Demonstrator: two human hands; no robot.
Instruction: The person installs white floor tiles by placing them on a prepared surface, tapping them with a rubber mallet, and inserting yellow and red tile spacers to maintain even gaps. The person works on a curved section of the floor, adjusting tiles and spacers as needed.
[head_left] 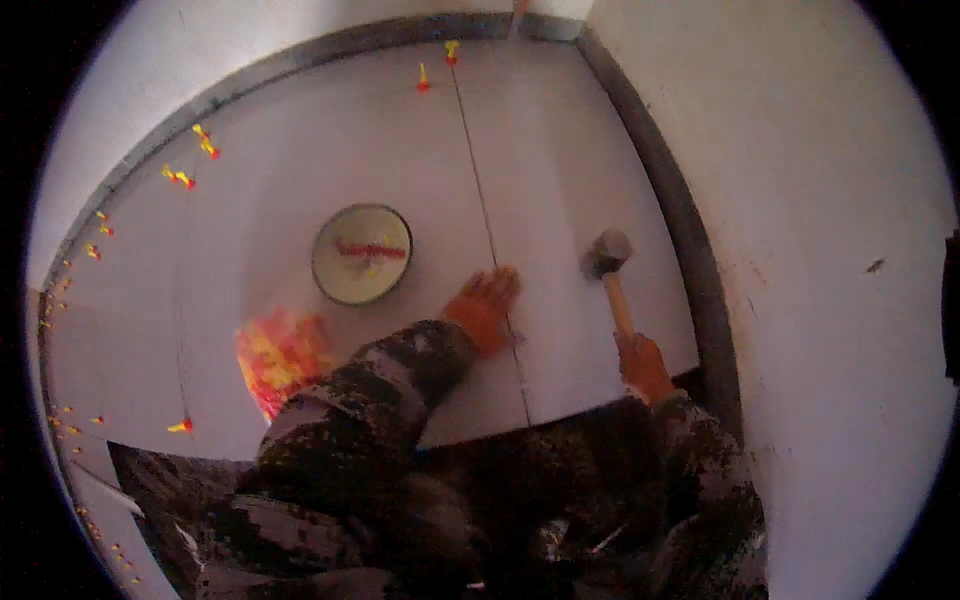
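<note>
Large pale floor tiles lie before me, with a dark straight joint between two of them. My left hand rests flat across that joint, fingers stretched out and nothing held. In my right hand is a mallet, gripped by its wooden handle; its head, blurred, is over the right-hand tile. Left of my left hand is a round bowl with a dark rim, and a red strip-like thing lies inside it. Nearer me, partly behind my left sleeve, is a red and yellow bag, smeared by blur.
Yellow and red tile-levelling pieces stand along joints at the left, with two more at the far side. White walls rise at the back and right. A dark gap runs between the right tile and the wall.
</note>
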